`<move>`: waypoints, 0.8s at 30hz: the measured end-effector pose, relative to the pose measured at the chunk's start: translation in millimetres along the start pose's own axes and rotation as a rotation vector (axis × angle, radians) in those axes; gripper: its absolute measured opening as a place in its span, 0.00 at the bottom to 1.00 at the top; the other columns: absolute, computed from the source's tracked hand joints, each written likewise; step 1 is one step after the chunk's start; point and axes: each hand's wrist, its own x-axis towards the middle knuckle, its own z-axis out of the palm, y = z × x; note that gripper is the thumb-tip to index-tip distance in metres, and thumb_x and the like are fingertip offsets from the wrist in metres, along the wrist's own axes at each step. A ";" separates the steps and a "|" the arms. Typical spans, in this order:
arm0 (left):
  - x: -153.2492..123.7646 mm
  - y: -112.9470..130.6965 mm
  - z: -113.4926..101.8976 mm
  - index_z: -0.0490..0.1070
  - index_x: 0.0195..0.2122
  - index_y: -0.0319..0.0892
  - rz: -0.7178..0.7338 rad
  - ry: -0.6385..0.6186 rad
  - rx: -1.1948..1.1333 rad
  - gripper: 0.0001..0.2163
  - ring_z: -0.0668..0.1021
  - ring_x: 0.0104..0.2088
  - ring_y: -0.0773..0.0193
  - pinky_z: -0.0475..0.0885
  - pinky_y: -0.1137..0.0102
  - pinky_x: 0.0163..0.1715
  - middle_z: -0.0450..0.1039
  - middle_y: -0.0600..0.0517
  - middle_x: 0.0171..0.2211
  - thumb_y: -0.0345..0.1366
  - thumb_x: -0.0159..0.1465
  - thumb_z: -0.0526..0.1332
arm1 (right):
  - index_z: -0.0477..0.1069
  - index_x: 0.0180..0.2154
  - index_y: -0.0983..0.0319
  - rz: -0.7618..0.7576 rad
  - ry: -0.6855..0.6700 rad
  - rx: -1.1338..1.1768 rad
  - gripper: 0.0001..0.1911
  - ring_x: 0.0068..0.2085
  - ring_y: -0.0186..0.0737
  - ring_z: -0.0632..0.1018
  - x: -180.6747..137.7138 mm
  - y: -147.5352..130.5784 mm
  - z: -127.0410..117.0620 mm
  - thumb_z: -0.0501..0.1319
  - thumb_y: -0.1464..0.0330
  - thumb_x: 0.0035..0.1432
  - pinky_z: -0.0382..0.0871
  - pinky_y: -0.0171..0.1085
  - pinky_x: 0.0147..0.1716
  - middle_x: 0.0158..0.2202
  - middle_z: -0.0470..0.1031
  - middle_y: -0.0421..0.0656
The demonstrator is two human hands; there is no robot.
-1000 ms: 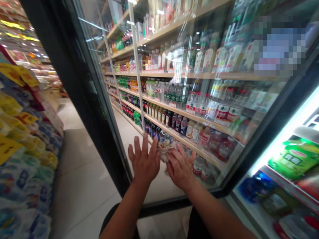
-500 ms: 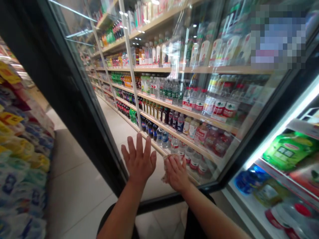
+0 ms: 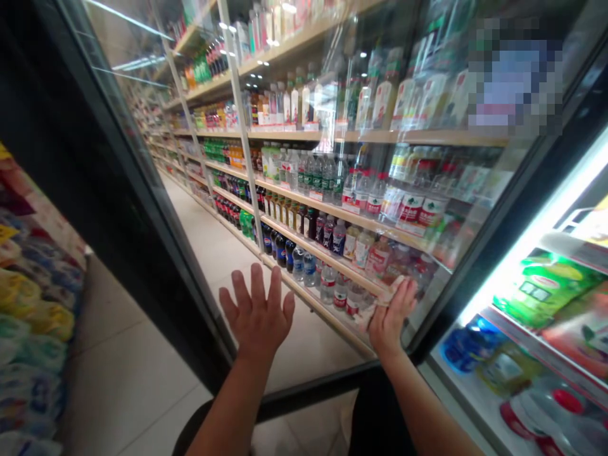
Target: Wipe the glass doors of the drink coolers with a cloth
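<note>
Fingers spread, my left hand [image 3: 259, 313] lies against the lower left part of a glass door [image 3: 304, 354] and holds nothing. My right hand [image 3: 392, 320] presses a crumpled pale cloth [image 3: 372, 316] to the same pane, near its lower right corner. The cloth sticks out to the left of the fingers; the rest of it is hidden under the palm. A thick black frame [image 3: 327, 386] surrounds the glass, and the door stands ajar, with the lit cooler to its right.
Through the pane I see shelves [image 3: 327, 202] of several drink bottles. To the right is a lit cooler with a green package [image 3: 546, 288] and a large red-capped bottle [image 3: 551, 408]. Packaged goods [image 3: 28, 354] are stacked at the left beside the tiled floor [image 3: 128, 361].
My right hand has slid the cloth to the right across the glass, toward the frame's corner. My left hand stays spread on the pane. The view has shifted slightly.
</note>
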 end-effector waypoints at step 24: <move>1.5 2.6 -1.0 0.49 0.71 0.45 0.005 0.028 0.057 0.35 0.47 0.72 0.46 0.45 0.47 0.69 0.47 0.42 0.71 0.40 0.65 0.62 | 0.41 0.71 0.69 0.044 0.184 0.058 0.33 0.72 0.60 0.48 58.6 38.0 -18.4 0.44 0.68 0.68 0.48 0.69 0.66 0.73 0.41 0.61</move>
